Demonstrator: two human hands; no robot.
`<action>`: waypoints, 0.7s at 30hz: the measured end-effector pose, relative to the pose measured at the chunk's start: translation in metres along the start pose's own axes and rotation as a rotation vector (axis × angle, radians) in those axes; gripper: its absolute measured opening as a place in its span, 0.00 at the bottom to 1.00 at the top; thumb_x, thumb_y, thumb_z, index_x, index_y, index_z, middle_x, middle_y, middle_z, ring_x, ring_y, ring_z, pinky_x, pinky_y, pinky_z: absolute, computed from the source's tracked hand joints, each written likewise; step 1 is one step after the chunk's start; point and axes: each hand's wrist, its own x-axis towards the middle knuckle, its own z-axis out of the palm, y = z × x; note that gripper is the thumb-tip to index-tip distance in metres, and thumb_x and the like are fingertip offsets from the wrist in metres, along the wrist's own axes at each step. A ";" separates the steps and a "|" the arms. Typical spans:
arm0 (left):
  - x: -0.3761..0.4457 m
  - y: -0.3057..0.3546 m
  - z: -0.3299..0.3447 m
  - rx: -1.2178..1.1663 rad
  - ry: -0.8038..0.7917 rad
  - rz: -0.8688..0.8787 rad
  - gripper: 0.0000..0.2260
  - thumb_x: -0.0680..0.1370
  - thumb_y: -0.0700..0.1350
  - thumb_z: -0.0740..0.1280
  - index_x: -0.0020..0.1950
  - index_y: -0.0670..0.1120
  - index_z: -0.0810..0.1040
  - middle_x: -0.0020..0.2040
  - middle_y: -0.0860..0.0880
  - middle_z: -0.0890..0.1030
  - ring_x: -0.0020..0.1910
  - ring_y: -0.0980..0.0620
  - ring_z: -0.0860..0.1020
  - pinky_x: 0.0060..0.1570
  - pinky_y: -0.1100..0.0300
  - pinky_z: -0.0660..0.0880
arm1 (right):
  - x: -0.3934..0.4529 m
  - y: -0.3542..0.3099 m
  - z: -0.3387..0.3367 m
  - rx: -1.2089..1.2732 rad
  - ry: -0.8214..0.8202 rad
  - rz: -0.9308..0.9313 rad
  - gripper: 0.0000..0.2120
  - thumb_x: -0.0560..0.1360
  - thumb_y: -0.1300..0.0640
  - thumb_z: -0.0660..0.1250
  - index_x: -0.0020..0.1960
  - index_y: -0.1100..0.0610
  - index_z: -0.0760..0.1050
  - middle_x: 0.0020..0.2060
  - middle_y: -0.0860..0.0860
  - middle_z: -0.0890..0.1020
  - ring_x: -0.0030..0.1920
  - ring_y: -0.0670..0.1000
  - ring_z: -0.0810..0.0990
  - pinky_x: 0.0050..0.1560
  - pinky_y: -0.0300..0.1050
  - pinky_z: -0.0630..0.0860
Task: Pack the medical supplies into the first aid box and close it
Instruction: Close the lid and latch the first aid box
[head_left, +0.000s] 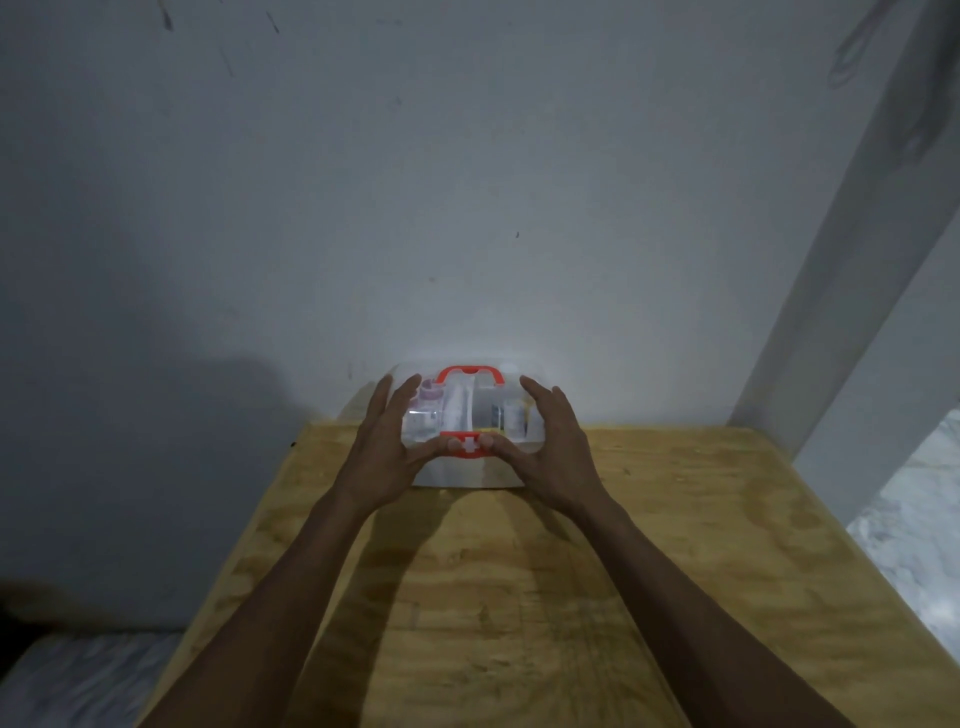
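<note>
The first aid box (470, 415) stands at the far end of the wooden bench (519, 597), close to the grey wall (467, 208), with its long axis running left to right across the person's view. Its clear lid is down, and supplies show dimly through it, but I cannot name them. The left hand (387, 441) and the right hand (558, 447) hold the box from its two short ends, fingers spread open over the lid, both equally near. The two thumbs meet at the front on the orange latch (469, 445), which lies straight ahead between the hands. The orange handle (470, 375) lies on the top, toward the wall. I judge the remaining step is pressing this latch shut; whether it is already locked I cannot tell.
</note>
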 end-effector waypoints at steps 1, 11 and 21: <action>-0.001 0.001 0.000 0.004 0.001 -0.001 0.44 0.66 0.67 0.67 0.78 0.52 0.58 0.80 0.48 0.54 0.77 0.46 0.56 0.71 0.44 0.60 | 0.001 0.001 0.001 0.003 0.004 0.001 0.47 0.65 0.27 0.68 0.77 0.42 0.54 0.79 0.48 0.55 0.78 0.53 0.55 0.73 0.59 0.60; -0.002 0.004 0.002 0.021 -0.008 -0.031 0.44 0.66 0.67 0.67 0.78 0.53 0.56 0.80 0.49 0.51 0.77 0.44 0.56 0.71 0.42 0.60 | 0.000 -0.004 -0.004 0.016 -0.017 -0.007 0.47 0.66 0.29 0.68 0.77 0.45 0.54 0.79 0.50 0.56 0.78 0.54 0.56 0.73 0.62 0.63; -0.015 0.021 0.001 0.185 0.091 -0.052 0.45 0.68 0.71 0.64 0.79 0.54 0.52 0.81 0.47 0.50 0.78 0.43 0.52 0.72 0.38 0.58 | -0.017 -0.017 -0.027 -0.013 -0.048 -0.019 0.50 0.66 0.28 0.68 0.78 0.42 0.48 0.80 0.48 0.52 0.79 0.55 0.51 0.73 0.65 0.60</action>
